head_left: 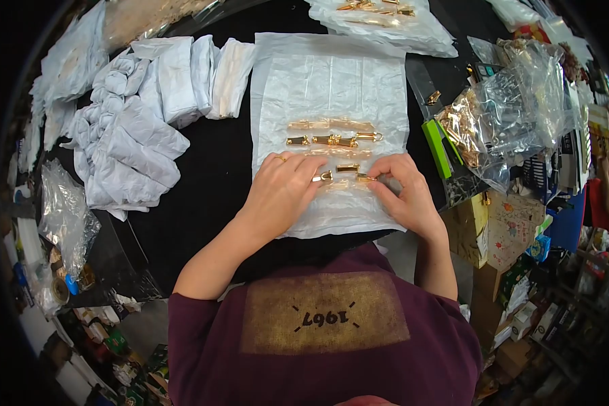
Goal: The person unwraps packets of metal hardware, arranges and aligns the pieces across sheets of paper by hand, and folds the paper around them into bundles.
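Observation:
A sheet of white wrapping paper (331,74) lies spread on the black table top. Across it runs a row of gold metal fittings (331,140) with dark faces, bordered by strips of clear plastic wrap (331,124). My left hand (282,191) rests on the paper, its curled fingertips closed at a small gold fitting (323,176); the thumb is mostly hidden. On the other side, my right hand (407,193) pinches another gold fitting (365,177) between thumb and forefinger. Between the two hands lies a loose gold fitting (348,167).
Folded white paper packets (132,128) are heaped at the left. Another paper with gold fittings (389,24) lies at the back. To the right are a green stapler (438,149), a single gold piece (432,98) and clear plastic bags (514,101). Boxes (507,227) stand below the right table edge.

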Motion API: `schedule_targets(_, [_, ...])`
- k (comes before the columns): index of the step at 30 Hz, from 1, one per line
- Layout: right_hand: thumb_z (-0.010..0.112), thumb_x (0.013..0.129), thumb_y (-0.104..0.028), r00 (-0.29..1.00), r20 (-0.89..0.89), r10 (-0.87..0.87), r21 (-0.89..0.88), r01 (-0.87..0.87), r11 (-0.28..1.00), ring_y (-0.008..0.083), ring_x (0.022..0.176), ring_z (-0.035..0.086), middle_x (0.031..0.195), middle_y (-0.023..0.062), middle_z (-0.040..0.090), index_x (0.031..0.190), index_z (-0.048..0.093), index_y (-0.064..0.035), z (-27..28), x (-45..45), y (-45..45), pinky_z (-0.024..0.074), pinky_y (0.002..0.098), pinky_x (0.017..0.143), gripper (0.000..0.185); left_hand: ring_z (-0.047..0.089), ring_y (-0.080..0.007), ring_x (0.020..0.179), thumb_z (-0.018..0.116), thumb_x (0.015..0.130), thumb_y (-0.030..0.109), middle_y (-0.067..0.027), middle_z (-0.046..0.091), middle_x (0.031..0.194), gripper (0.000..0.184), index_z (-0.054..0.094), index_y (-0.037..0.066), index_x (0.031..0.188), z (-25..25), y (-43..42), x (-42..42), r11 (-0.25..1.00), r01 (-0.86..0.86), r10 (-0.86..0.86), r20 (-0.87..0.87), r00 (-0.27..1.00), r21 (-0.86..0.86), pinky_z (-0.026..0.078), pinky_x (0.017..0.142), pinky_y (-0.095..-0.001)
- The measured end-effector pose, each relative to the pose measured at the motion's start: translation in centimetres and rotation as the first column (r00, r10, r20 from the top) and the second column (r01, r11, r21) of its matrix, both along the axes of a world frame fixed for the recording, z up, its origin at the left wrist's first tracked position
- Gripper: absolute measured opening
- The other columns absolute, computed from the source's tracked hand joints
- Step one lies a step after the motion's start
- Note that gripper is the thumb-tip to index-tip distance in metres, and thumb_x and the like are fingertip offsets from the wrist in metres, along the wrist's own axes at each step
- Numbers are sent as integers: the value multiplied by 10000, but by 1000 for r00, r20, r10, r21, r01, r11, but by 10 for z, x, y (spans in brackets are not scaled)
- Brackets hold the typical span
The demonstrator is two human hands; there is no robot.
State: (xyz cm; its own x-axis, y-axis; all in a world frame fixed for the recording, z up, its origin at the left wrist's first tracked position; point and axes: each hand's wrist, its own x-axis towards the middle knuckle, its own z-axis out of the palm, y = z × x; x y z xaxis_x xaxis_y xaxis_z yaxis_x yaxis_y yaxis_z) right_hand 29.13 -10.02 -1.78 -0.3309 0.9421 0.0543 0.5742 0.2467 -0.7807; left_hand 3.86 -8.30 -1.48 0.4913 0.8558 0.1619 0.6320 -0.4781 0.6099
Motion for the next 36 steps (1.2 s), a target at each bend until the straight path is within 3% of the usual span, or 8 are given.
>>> schedule_targets(3, [707,810,-18,997,-20,-68,-78,67,995,257,945,595,985,91,642,1028,691,-28,3,-3,-1,493,328,818,220,629,-271,920,703,827,86,-73,654,934,261,657,62,1083,0,1,-4,999,-17,16,16,1000,41,472,829,-386])
schedule_targets(8, [717,796,-9,999,16,-30,18,30,999,253,944,600,992,95,650,1001,705,-25,4,-2,1,493,337,827,206,625,-280,946,699,830,81,-77,644,999,263,665,61,1090,7,3,-4,1000,-11,12,-43,999,20,475,840,-381])
schedule_targets(12, [728,785,-9,975,-130,-182,-183,156,971,254,956,608,989,102,660,982,707,-19,12,-3,4,493,347,852,198,617,-276,955,693,831,75,-71,634,1047,222,679,57,1052,12,7,10,999,17,-18,16,1000,32,474,840,-379])
schedule_targets(15, [719,786,10,1000,-10,5,193,-3,981,257,948,627,986,110,665,986,696,-7,16,0,9,505,341,845,202,609,-263,932,688,803,55,-70,621,962,189,685,44,991,-5,10,22,991,74,-80,43,996,113,463,817,-394])
schedule_targets(24, [665,814,45,986,-64,-154,173,163,971,279,957,634,1009,129,653,996,687,-2,8,6,27,508,335,836,190,613,-271,917,686,807,61,-67,638,973,140,687,56,947,2,14,23,982,140,-157,133,979,129,469,807,-390])
schedule_targets(28, [653,836,26,994,-27,-109,222,112,969,298,977,620,1017,133,642,1002,688,-4,-6,-13,46,505,348,836,173,627,-287,932,701,815,72,-85,667,1014,169,703,47,983,10,28,1,995,-78,73,93,993,55,477,862,-395])
schedule_targets(31, [664,818,-2,986,103,-131,269,99,958,313,949,611,987,121,636,1008,695,-16,-7,-9,46,509,377,811,193,629,-297,930,694,828,71,-99,669,1028,157,698,38,982,6,40,17,998,21,-30,170,985,59,478,872,-408])
schedule_targets(36, [671,814,-9,985,102,-140,246,111,963,308,963,602,993,118,632,1019,688,-11,-5,-5,42,500,382,812,206,625,-294,953,686,839,68,-99,663,1047,158,697,31,992,-14,52,31,991,109,-116,97,989,77,475,884,-407])
